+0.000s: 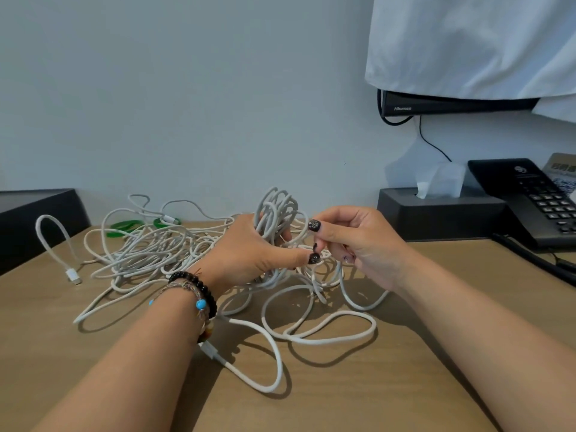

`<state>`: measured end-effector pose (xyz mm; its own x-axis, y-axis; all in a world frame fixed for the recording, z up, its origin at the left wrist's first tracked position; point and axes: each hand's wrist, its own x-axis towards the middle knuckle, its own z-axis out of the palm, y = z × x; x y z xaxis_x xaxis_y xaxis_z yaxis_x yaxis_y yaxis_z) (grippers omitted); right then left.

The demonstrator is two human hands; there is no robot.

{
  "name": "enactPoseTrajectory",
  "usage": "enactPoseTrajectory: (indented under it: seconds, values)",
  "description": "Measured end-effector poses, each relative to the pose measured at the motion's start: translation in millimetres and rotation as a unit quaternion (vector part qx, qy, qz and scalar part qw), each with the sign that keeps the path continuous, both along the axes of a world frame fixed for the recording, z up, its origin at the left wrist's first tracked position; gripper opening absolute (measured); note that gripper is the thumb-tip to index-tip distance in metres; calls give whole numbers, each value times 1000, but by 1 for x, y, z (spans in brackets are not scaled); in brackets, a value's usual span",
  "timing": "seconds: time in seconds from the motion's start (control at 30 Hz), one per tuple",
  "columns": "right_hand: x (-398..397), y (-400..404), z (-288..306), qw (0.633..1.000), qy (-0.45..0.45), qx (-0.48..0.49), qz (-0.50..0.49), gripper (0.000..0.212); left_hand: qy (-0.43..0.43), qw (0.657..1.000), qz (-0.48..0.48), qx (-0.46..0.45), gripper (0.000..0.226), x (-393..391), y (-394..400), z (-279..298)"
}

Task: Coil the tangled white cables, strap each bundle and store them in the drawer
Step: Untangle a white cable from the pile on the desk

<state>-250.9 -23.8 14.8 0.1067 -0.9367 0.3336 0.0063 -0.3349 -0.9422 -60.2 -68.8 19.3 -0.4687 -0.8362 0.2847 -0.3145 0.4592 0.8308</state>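
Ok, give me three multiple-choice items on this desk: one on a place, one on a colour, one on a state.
1. Where is the tissue box?
A. left of the telephone
B. on the floor
C. under the cables

2. What colour are the straps behind the tangle?
A. red
B. green
C. black

3. What is the left hand doing?
A. lying flat on the desk
B. gripping a coiled bundle
C. lifting the handset

Key: 1 A, it sits on the desk beside the phone; 2 B, green bands show; 3 B, fingers wrap the loops while the right hand pinches a strand.
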Motion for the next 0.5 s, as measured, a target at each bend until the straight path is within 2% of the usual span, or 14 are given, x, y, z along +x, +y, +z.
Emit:
enactPoseTrajectory:
  seconds: [0.1,0.2,0.27,0.4,0.5]
  values:
    - [1,0,0,1000,-7,-7,-6,11,-11,1000,10,-21,27,-2,1,-2]
    - [5,3,1,998,40,-29,-44,13,-33,998,12,-44,8,-5,4,-3]
    - [9,2,0,995,61,-40,-68,18,-49,996,13,-76,3,-7,3,-5]
    - [13,5,-2,996,62,-40,-57,45,-96,989,30,-106,7,-10,0,-11]
    - [20,5,-5,988,90,-66,-108,40,-115,986,43,-113,8,-11,-2,-14]
